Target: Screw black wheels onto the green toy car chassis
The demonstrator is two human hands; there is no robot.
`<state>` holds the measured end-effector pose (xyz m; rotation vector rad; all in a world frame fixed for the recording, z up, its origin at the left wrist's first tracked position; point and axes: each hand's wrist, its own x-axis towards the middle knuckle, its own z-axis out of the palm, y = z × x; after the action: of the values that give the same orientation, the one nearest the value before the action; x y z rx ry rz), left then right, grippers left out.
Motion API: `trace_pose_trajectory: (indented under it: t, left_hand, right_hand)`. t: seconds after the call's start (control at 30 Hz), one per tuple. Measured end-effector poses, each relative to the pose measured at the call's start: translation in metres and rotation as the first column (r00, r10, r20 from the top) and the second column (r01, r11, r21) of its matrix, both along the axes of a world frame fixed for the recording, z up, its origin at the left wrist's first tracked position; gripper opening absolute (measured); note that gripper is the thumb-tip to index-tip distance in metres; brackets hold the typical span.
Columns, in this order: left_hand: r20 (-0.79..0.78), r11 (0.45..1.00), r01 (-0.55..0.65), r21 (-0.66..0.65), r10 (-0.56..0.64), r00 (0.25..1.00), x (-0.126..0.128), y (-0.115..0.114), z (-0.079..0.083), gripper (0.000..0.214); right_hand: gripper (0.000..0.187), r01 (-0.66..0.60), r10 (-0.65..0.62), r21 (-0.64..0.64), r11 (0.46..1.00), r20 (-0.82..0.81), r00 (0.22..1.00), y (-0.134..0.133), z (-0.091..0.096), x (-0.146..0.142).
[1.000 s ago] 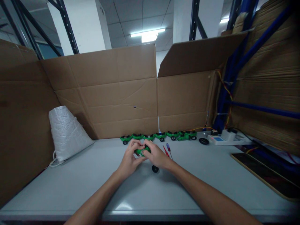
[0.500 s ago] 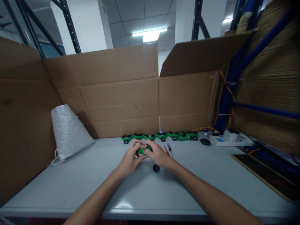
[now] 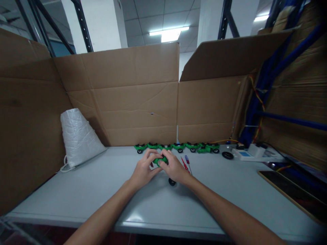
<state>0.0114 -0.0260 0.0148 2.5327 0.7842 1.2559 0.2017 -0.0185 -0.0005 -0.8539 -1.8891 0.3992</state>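
Observation:
Above the middle of the table, a small green toy vehicle part [image 3: 159, 161] is held between both hands. My left hand [image 3: 143, 173] has its fingers closed on the left side of it. On the other side, my right hand [image 3: 175, 168] grips it, the thumb pressed on its near face. Fingers cover much of the part, so its full shape is hidden. A black toy wheel [image 3: 172, 182] lies on the table just below my right hand. Right of that hand lie a red screwdriver [image 3: 184, 163] and a blue-purple-handled screwdriver [image 3: 187, 160].
Several green toy vehicles [image 3: 180, 147] with black wheels line the back of the white table [image 3: 102, 183]. A black ring [image 3: 227, 155] and a white power strip [image 3: 245, 154] are at right. A white foam bag [image 3: 79, 139] leans at left. Cardboard walls [image 3: 133, 98] surround the table.
The whole view has shifted slightly with the head. Both hands keep hold of the green part, which appears slightly turned. The right hand now covers a little of the loose wheel.

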Motion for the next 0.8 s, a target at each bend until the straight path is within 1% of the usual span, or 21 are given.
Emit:
trace_pose_trajectory:
  t: [0.13, 0.23, 0.4, 0.5, 0.57, 0.63, 0.73, 0.8]
  left_hand:
    - [-0.042, 1.0, 0.013, -0.027, -0.014, 0.999, -0.001, 0.0, -0.001, 0.037]
    - [-0.035, 0.998, 0.022, -0.051, -0.024, 0.999, -0.003, 0.002, -0.001, 0.037]
    - [0.008, 0.998, -0.01, -0.062, 0.011, 1.0, -0.004, 0.005, -0.002, 0.036]
    - [0.032, 0.998, -0.037, -0.053, 0.039, 0.999, -0.004, 0.008, -0.004, 0.033]
    - [0.04, 0.996, -0.062, -0.07, 0.065, 0.997, -0.004, 0.01, -0.007, 0.033]
    - [0.051, 0.991, -0.096, -0.095, 0.101, 0.994, -0.005, 0.012, -0.012, 0.034]
    - [0.074, 0.984, -0.138, -0.112, 0.146, 0.986, -0.006, 0.015, -0.017, 0.039]
    - [0.085, 0.984, -0.141, -0.11, 0.151, 0.985, -0.006, 0.016, -0.018, 0.041]
  right_hand:
    - [0.006, 0.02, -0.02, -0.021, 1.0, -0.027, 0.999, 0.003, -0.003, 0.003]
    - [0.004, -0.025, 0.024, -0.034, 0.999, -0.037, 0.999, 0.003, -0.001, 0.006]
    - [0.019, -0.125, 0.117, -0.082, 0.989, -0.1, 0.988, 0.004, 0.001, 0.008]
    - [0.028, -0.163, 0.138, -0.15, 0.975, -0.161, 0.977, 0.007, -0.002, 0.008]
    - [0.034, -0.161, 0.12, -0.201, 0.966, -0.198, 0.973, 0.01, -0.004, 0.008]
    - [0.039, -0.123, 0.073, -0.235, 0.964, -0.212, 0.975, 0.012, -0.006, 0.008]
    - [0.041, -0.047, -0.002, -0.247, 0.968, -0.195, 0.981, 0.016, -0.009, 0.007]
    - [0.042, -0.01, -0.037, -0.244, 0.97, -0.189, 0.981, 0.019, -0.012, 0.007]
